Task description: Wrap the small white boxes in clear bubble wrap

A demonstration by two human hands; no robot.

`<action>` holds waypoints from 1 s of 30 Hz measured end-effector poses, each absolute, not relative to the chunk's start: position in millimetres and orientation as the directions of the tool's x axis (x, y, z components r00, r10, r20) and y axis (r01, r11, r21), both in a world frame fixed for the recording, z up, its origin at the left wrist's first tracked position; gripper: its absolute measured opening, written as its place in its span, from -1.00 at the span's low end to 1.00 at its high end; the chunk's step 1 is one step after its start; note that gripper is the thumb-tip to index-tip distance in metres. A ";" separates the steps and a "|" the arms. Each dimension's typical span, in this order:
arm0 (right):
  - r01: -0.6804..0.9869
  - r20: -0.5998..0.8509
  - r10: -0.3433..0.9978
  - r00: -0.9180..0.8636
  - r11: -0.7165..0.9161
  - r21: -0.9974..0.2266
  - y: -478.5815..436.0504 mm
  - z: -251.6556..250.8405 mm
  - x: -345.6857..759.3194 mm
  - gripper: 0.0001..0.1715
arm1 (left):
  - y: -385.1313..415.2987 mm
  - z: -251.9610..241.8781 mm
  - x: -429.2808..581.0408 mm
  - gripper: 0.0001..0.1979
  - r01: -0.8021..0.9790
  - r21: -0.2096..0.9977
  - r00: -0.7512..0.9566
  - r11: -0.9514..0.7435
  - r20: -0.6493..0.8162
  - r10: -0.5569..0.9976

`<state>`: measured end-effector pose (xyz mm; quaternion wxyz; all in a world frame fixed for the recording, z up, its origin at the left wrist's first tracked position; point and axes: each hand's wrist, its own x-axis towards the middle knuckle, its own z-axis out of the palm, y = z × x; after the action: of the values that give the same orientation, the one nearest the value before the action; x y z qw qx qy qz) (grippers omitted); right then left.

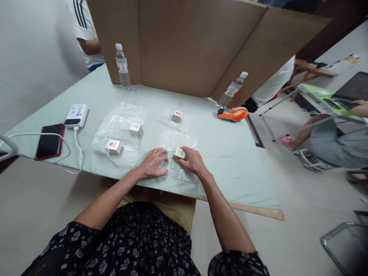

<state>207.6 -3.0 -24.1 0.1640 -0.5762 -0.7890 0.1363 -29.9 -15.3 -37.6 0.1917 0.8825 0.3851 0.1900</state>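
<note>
My right hand (193,161) grips a small box (179,153) with a barcode label on its upper face, over a sheet of bubble wrap (181,173). My left hand (154,163) rests at the left edge of that sheet, fingers apart, holding nothing. Two more small white boxes, a nearer one (114,146) and a farther one (135,129), lie on larger bubble wrap (122,111) to the left. Beyond my hands, another small box (176,116) sits on its own piece of bubble wrap (165,114).
An orange tape dispenser (233,114) lies at the right, near a tilted water bottle (232,90). Another bottle (123,67) stands before the cardboard screen (184,46). A phone (50,141) and a cabled power bank (76,115) are at left. Other people sit nearby.
</note>
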 end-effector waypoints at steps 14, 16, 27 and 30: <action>0.849 0.275 0.852 -0.445 0.499 -0.173 -102.7 -26.5 202.7 -0.75 | -43.9 -12.7 -21.6 -0.88 0.613 0.280 0.734 -0.739 0.143 0.664; 0.868 0.286 0.876 -0.389 0.452 -0.205 -94.6 -28.5 201.9 -0.74 | -43.1 -12.3 -18.8 -0.90 0.615 0.299 0.711 -0.730 0.188 0.677; 0.813 0.218 0.962 -0.165 0.258 -0.523 -47.4 16.6 220.8 -0.79 | -13.7 -5.7 19.0 -0.95 0.671 0.563 0.406 -0.482 0.265 0.875; 0.807 0.233 0.958 -0.165 0.267 -0.527 -34.1 18.1 222.2 -0.83 | -2.4 -3.9 20.4 -0.98 0.649 0.618 0.364 -0.444 0.261 0.894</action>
<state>222.2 -34.1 18.1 0.2665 -0.5885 -0.7500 0.1420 20.4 -2.4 -3.9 0.2107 0.7984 0.4833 0.2909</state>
